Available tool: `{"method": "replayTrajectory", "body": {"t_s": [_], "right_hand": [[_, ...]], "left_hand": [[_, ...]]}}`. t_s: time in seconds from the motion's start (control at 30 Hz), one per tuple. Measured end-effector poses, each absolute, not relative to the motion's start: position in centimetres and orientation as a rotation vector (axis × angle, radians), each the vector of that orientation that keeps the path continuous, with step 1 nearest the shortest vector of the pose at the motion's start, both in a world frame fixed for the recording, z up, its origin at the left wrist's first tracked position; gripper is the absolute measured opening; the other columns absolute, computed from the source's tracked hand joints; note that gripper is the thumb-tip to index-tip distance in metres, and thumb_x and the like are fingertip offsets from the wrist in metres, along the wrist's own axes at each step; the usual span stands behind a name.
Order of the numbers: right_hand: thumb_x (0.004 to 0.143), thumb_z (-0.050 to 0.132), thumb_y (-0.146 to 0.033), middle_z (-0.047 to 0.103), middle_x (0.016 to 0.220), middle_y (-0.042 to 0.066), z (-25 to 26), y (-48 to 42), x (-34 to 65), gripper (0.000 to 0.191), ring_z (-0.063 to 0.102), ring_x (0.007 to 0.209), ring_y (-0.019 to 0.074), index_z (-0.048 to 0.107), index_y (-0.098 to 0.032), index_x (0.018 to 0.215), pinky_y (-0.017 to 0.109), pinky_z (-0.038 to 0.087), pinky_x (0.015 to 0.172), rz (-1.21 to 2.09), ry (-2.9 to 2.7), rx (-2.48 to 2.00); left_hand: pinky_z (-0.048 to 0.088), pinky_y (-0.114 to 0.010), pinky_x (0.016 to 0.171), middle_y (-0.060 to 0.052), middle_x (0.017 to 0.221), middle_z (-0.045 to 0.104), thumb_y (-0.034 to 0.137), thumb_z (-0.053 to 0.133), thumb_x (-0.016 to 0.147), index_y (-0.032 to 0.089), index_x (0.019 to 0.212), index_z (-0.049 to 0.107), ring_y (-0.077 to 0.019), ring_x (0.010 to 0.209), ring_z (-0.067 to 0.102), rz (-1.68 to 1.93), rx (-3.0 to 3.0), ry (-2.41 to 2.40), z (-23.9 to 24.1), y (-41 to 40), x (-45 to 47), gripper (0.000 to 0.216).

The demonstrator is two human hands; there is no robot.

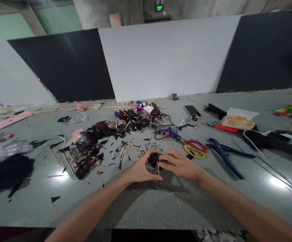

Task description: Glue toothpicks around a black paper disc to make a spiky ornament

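Near the front middle of the table, a small black disc (pixel 153 159) with thin wooden sticks fanned across it sits between my hands. My left hand (pixel 140 168) curves round its left side, thumb below and fingers above. The fingers of my right hand (pixel 178 164) press on its right side, covering part of it. One pale wooden stick (pixel 158 169) points down towards my left thumb. Just behind my hands lie loose sticks (pixel 126 150) and black scraps. Beyond them a blue glue gun (pixel 168 131) rests on the table, and red-and-yellow-handled scissors (pixel 195 149) lie behind my right hand.
Blue-handled pliers (pixel 225 157) lie at right, near an orange-red cutter (pixel 226 128) and a phone (pixel 192 111). Dark patterned fabric (pixel 82 161), sticks and several finished-looking stick-and-disc pieces (pixel 136 123) spread left and behind. White and black panels (pixel 171 60) stand along the table's back edge.
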State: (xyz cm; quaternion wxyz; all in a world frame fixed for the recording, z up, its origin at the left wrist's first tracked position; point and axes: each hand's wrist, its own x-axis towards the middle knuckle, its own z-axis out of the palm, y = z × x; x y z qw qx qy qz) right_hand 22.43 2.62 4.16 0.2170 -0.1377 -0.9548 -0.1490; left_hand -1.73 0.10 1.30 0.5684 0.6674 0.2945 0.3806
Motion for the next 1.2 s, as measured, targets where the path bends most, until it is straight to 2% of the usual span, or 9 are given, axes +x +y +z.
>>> {"method": "replayTrajectory", "body": {"t_s": [0.37,0.57,0.77,1.2], "right_hand": [[0.101,0.059,-0.017,0.07,0.115,0.005,3.94,2.43,22.41,0.021,0.054,0.113,0.0222,0.072,-0.023,0.117,0.036,0.049,0.099,-0.425,-2.645,-0.406],[0.1,0.061,-0.015,0.07,0.115,0.006,4.15,2.18,22.34,0.02,0.051,0.117,0.0236,0.072,-0.021,0.115,0.036,0.05,0.099,-0.417,-2.646,-0.408],[0.102,0.059,-0.018,0.068,0.116,0.006,3.93,2.12,22.2,0.019,0.051,0.118,0.0231,0.072,-0.022,0.115,0.036,0.05,0.098,-0.368,-2.668,-0.415],[0.102,0.057,-0.017,0.066,0.117,0.007,3.51,2.16,22.24,0.021,0.051,0.118,0.0226,0.071,-0.022,0.117,0.038,0.051,0.1,-0.341,-2.697,-0.41]], "left_hand": [[0.039,-0.045,0.119,-0.012,0.141,0.055,0.039,0.097,0.064,0.026,0.139,0.049,-0.0314,0.136,0.053,0.895,1.557,0.67,1.02,0.11,-1.67,0.09],[0.041,-0.046,0.118,-0.014,0.142,0.054,0.039,0.098,0.063,0.024,0.141,0.048,-0.0335,0.136,0.053,0.896,1.574,0.674,0.81,0.28,-1.74,0.094],[0.041,-0.048,0.117,-0.015,0.143,0.054,0.04,0.098,0.063,0.025,0.148,0.04,-0.0338,0.135,0.054,0.849,1.595,0.674,0.85,0.27,-1.92,0.104],[0.037,-0.051,0.12,-0.015,0.148,0.051,0.041,0.098,0.062,0.026,0.148,0.037,-0.035,0.137,0.052,0.815,1.698,0.717,1.29,0.36,-2.07,0.107]]}}
